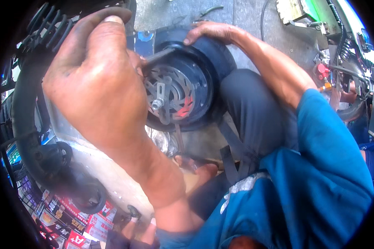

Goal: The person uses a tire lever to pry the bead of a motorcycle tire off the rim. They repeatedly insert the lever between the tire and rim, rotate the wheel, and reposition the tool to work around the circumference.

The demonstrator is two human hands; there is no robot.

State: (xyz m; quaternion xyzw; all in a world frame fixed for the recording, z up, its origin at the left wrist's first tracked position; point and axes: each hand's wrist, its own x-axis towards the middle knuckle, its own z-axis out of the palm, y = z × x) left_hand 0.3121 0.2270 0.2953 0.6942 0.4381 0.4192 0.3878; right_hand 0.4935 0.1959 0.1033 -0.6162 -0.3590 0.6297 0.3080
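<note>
A motor wheel with a black tyre [225, 54] lies on the ground before me. At its hub sit a silver slotted brake disc [190, 92] and a threaded axle [157, 104]. My left hand [99, 87], raised close to the camera, is closed around a grey tyre lever [162, 54]. The lever's far end reaches the tyre's inner edge; how deep it goes is hidden, and my hand covers most of the handle. On the far side of the tyre, my right hand [210, 32] grips it, thumb on the sidewall and fingers over the tread.
My bent knee [249, 97] is against the wheel's right side. A coil spring [45, 31] and dark curved tubing [27, 103] stand at left. Red boxes [77, 222] lie lower left. A dark strip [212, 10] lies on the floor; a red-knobbed fitting [322, 71] is at right.
</note>
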